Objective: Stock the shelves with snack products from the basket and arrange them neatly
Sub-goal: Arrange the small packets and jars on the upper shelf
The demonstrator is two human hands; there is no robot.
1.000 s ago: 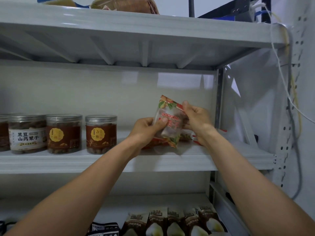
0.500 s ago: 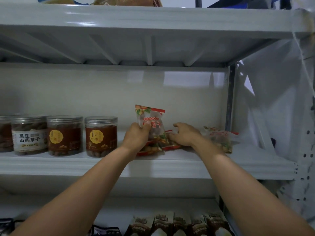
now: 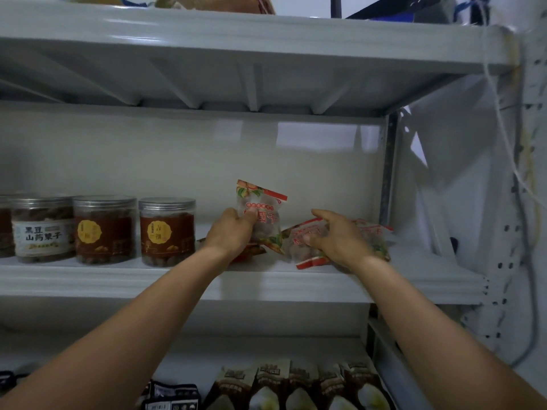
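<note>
On the middle shelf (image 3: pixel 177 279), my left hand (image 3: pixel 233 230) grips a clear snack bag with red trim (image 3: pixel 263 208) and holds it upright. Just right of it, my right hand (image 3: pixel 337 238) holds a second red-trimmed bag (image 3: pixel 305 235) that lies tilted on the shelf. A third bag of the same kind (image 3: pixel 376 235) lies behind my right hand, partly hidden. Another packet (image 3: pixel 251 253) peeks out flat under the upright bag. The basket is out of view.
Several clear jars with brown labels (image 3: pixel 167 229) stand in a row on the shelf's left. Brown-and-white pouches (image 3: pixel 299 386) and dark packets (image 3: pixel 171 395) line the lower shelf. The upper shelf (image 3: pixel 236 39) hangs close overhead. A perforated upright (image 3: pixel 503 247) and cables stand at the right.
My left hand carried the upright bag left and down onto the shelf. My right hand let go of it, dropped to the shelf and took hold of a second, lying bag.
</note>
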